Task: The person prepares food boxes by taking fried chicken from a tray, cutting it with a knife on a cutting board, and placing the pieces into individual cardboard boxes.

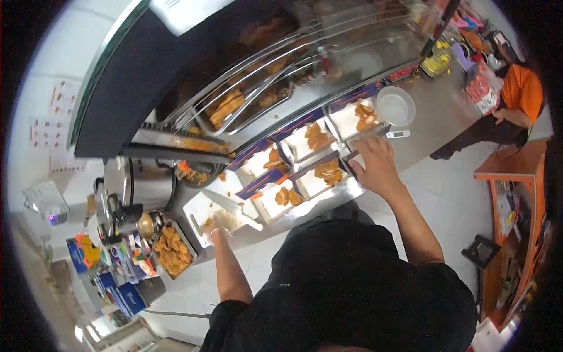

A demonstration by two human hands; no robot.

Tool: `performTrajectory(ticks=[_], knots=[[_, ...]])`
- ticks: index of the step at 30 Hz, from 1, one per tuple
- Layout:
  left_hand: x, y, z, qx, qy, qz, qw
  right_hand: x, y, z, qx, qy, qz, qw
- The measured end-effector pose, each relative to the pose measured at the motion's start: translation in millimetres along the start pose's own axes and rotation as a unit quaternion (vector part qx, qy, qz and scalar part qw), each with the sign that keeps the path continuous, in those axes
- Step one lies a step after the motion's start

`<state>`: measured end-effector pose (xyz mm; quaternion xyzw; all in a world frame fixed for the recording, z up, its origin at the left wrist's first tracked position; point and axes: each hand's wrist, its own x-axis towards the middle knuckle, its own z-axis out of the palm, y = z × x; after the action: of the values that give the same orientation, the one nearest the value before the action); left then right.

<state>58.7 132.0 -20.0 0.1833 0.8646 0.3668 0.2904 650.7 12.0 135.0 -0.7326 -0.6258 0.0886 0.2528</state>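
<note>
My right hand [376,163] reaches over the right end of the paper food boxes, thumb and fingers apart at a box wall; whether it pinches the wall cannot be told. The open boxes hold pieces of fried food, among them a front box [310,187], a back box [292,147] and the far right box [343,125]. My left hand [215,232] is blurred over the lower edge of a white cutting board [198,211]; its fingers are partly lost in the blur. A broad-bladed knife [228,207] lies across the board, its pale handle towards me.
A round white tub [395,105] and a small digital device [398,134] stand right of the boxes. Behind is a glass display case with food trays [226,110]. A tray of fried chicken [173,251] and steel pot [151,182] are left. A person in orange [521,94] stands right.
</note>
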Motion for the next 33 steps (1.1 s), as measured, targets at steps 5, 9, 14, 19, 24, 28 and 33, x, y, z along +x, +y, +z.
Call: performTrajectory(ticks=[5, 9, 14, 19, 24, 28, 33], knots=[[40, -23, -13, 0.082, -0.017, 0.034, 0.996, -14, -42, -3, 0.001, -0.033, 0.013, 0.999], [-11, 3, 2, 0.428, 0.003, 0.256, 0.867, -35, -51, 16, -0.003, -0.042, 0.027, 0.999], [35, -28, -46, 0.249, -0.019, 0.292, 0.923, -45, -99, 14, 0.022, -0.045, 0.026, 0.998], [62, -43, -42, -0.07, -0.002, 0.321, 0.945, -71, -101, 7, 0.028, -0.005, 0.033, 0.999], [-20, 33, -35, -0.343, -0.208, 0.154, 0.903, -85, -96, -16, 0.064, -0.018, 0.051, 0.996], [-188, 187, -27, -0.423, -0.47, 0.145, 0.761, -70, -85, -30, 0.092, 0.017, 0.0, 0.996], [-296, 330, 33, -0.43, -0.61, 0.119, 0.655, -42, -66, -40, 0.138, 0.028, -0.051, 0.989]])
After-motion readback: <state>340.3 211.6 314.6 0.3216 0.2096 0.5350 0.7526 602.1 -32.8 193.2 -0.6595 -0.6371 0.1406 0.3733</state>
